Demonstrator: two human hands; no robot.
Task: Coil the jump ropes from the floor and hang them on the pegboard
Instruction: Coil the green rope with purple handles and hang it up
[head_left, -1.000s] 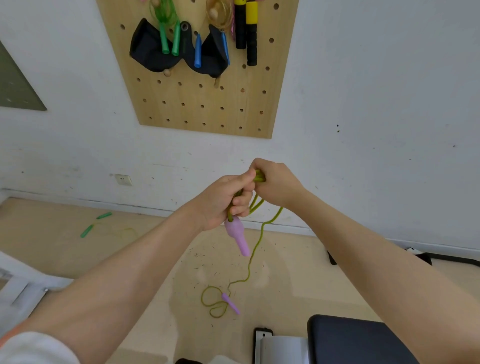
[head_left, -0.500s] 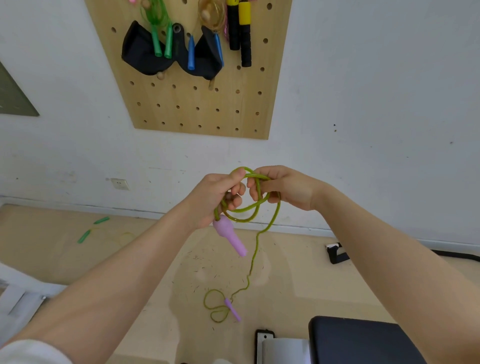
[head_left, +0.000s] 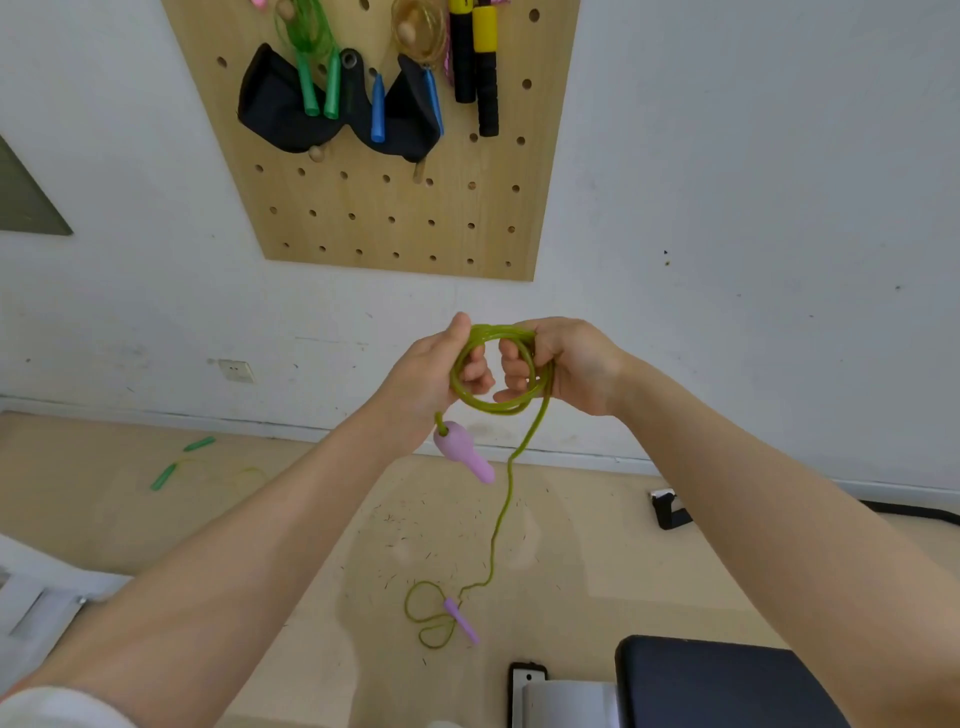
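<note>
We have spread the green rope (head_left: 493, 374) into an open, round coil of several turns, where a second ago both fists were bunched tight together; the winding is under way, not finished. Our left hand (head_left: 431, 376) and right hand (head_left: 563, 366) each grip one side of the glossy, springy cord. One smooth lilac handle (head_left: 462, 451) dangles below the coil; the other lilac handle (head_left: 461, 620) lies on the tan floor (head_left: 291, 540), its tail kinked, below the drilled wooden pegboard (head_left: 384, 208).
</note>
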